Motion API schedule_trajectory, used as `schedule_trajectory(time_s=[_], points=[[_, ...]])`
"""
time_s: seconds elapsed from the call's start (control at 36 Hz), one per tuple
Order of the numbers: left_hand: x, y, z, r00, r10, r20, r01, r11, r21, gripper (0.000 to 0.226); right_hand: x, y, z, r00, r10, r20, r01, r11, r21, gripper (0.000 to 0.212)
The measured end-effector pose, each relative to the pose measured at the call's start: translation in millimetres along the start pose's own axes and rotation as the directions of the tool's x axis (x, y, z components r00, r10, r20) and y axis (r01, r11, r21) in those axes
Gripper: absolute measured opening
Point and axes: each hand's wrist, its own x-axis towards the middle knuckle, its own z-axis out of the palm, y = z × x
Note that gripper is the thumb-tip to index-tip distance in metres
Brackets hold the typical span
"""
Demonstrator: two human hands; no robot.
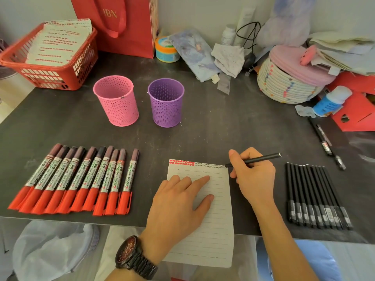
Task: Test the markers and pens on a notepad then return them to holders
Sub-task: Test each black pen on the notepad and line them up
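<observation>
Plainly, the left hand lay flat on the notepad, fingers straight and spread, pressing the page down, with a dark wristwatch on its wrist. The right hand was curled round a black pen, pinching it near the tip. The tip touched the notepad's top right corner and the barrel slanted away to the right. The two hands were apart.

The notepad sat at the front edge of the tabletop, its lower part overhanging. Its first line bore red blots at the left and small black scribbles beside them.

The red markers lay in a row toward the front left corner, their labels seeming to read "Zaren" and "Permanent Marker". The black pens lay in a row toward the front right. The pink holder and purple holder stood side by side farther back. A red bag at the back edge read "HBN".
</observation>
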Motion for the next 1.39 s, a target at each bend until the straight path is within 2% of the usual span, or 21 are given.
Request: schedule_trajectory(time_s=[0.58,0.72,0.86,0.94,1.11,1.19,1.39], points=[[0,1,-3,0.998,-0.02,0.063,0.022,0.999,-0.039,0.049,1,0,0,1.0,-0.003,-0.019,0.003,1.0,-0.007,0.03],[-1,0,-8,0.997,-0.025,0.066,0.033,0.992,-0.125,0.045,1,1,-1,0.996,-0.006,-0.093,0.013,0.997,0.071,0.033],[-4,-6,-11,0.997,-0.041,0.064,0.058,0.955,-0.29,0.055,-2,-6,-5,0.99,0.046,-0.133,-0.018,0.979,0.204,0.034],[-3,-8,-9,0.997,-0.075,0.037,0.083,0.929,-0.361,0.052,-7,-11,-9,0.998,0.045,-0.048,-0.022,0.919,0.393,0.018],[1,-11,-7,0.983,-0.179,0.043,0.175,0.842,-0.511,0.037,-30,-21,-13,0.986,0.12,0.118,-0.168,0.757,0.632,0.016],[2,-12,-7,0.981,-0.184,0.056,0.185,0.824,-0.535,0.031,-41,-22,-10,0.976,0.144,0.164,-0.217,0.719,0.661,0.016],[2,-12,-10,0.982,-0.19,-0.021,0.146,0.819,-0.555,0.024,-53,-18,-9,0.98,0.117,0.161,-0.195,0.742,0.642,0.017]])
